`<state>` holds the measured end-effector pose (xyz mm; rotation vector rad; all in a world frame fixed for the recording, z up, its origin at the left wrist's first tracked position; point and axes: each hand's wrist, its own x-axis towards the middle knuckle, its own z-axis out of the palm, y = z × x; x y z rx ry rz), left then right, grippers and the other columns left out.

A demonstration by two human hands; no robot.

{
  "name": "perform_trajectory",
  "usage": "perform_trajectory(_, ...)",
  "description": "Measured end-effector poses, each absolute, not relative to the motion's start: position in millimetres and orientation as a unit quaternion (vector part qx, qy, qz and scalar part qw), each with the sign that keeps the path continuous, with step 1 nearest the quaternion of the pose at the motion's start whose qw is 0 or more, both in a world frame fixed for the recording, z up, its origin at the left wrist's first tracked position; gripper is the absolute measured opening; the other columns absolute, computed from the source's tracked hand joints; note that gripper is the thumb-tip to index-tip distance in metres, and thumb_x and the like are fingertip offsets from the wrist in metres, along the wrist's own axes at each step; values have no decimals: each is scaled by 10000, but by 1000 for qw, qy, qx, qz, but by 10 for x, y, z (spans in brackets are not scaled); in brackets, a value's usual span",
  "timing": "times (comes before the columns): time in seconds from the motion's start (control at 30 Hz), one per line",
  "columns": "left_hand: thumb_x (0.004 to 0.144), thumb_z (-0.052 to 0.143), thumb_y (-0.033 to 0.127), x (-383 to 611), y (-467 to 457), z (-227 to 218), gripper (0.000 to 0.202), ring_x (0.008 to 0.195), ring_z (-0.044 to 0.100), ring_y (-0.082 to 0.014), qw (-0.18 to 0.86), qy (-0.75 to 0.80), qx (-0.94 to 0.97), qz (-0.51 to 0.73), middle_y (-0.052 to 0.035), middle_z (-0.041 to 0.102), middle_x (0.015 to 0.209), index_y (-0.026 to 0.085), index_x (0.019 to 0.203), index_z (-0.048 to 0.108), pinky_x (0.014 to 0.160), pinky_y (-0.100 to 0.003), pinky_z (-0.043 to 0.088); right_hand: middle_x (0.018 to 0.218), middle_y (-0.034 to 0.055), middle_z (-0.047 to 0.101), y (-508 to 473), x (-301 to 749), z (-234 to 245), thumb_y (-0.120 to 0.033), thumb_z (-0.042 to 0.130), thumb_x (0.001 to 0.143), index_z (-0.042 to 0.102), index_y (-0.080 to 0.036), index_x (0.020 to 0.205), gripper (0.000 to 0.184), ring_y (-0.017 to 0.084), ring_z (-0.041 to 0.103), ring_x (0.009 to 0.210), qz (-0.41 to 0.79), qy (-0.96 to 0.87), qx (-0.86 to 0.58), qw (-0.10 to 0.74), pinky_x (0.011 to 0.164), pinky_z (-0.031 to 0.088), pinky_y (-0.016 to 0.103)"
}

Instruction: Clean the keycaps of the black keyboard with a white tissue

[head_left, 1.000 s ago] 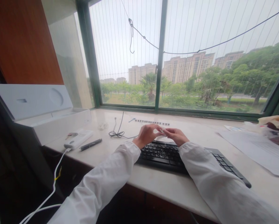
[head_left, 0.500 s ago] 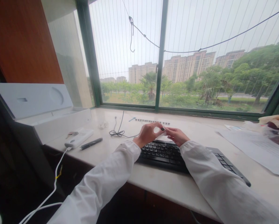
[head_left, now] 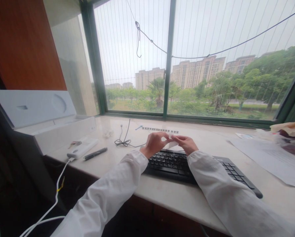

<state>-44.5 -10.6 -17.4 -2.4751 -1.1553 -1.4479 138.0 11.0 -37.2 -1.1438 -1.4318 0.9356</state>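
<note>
My left hand [head_left: 155, 143] and my right hand [head_left: 185, 143] meet above the keyboard [head_left: 168, 164], thumbs and fingers pinched together. A thin white wipe [head_left: 172, 144], perhaps tissue, shows between them and hangs at my right fingertips. The small black keycap seen at my left fingertips a moment ago is covered by the wipe and fingers. Behind my hands, a row of small dark keycaps [head_left: 159, 130] lies along the desk, with a thin blue tool [head_left: 139, 127] at its left end. My right forearm hides part of the keyboard.
A tied black cable [head_left: 122, 143] lies left of my hands. Further left are a black pen [head_left: 95, 153], a white power bank [head_left: 82, 148] with a white cable [head_left: 56, 194], and an opened white box [head_left: 63, 133]. Paper sheets [head_left: 266, 161] and a plastic bag [head_left: 289, 138] lie right.
The black keycap showing between my fingertips is now out of sight, and white material shows there instead. My hands stay together above the keyboard; the view has shifted slightly.
</note>
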Motion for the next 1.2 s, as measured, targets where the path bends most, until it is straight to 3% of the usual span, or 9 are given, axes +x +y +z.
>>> perform_trajectory(0.33,810,658,492,-420,-119,-109,305,747,681,-168,-134,-371,-758,-519,-30,759,820,210,812,776,721,-267,514,894,88,749,78,1323,-350,-654,733,607,772,-173,996,620,212,607,764,378,-596,-437,558,623,408,302)
perform_trajectory(0.5,773,627,604,-439,-52,-113,469,517,553,-96,-306,-397,-728,-468,-52,745,792,170,870,777,464,-210,428,939,83,747,41,1332,-321,-645,686,672,756,-178,1052,606,214,609,795,379,-632,-413,535,633,410,301)
perform_trajectory(0.6,746,638,627,-448,-30,-115,527,480,479,-61,-367,-402,-705,-455,-80,741,847,146,918,770,425,-188,383,956,76,743,35,1344,-315,-653,664,687,748,-188,1072,610,205,603,789,376,-647,-408,522,626,406,296)
perform_trajectory(0.83,700,681,630,-462,-18,-128,508,470,470,-58,-371,-406,-697,-460,-58,714,738,138,797,763,418,-181,388,841,72,731,106,1345,-389,-648,686,668,757,-166,1024,603,182,587,717,412,-633,-407,513,613,398,292)
perform_trajectory(1.2,712,675,621,-451,-27,-96,513,460,458,-52,-375,-394,-693,-473,-75,723,784,131,831,766,397,-176,383,956,111,730,29,1289,-296,-624,783,551,771,-174,947,599,249,630,884,482,-548,-400,555,700,452,320)
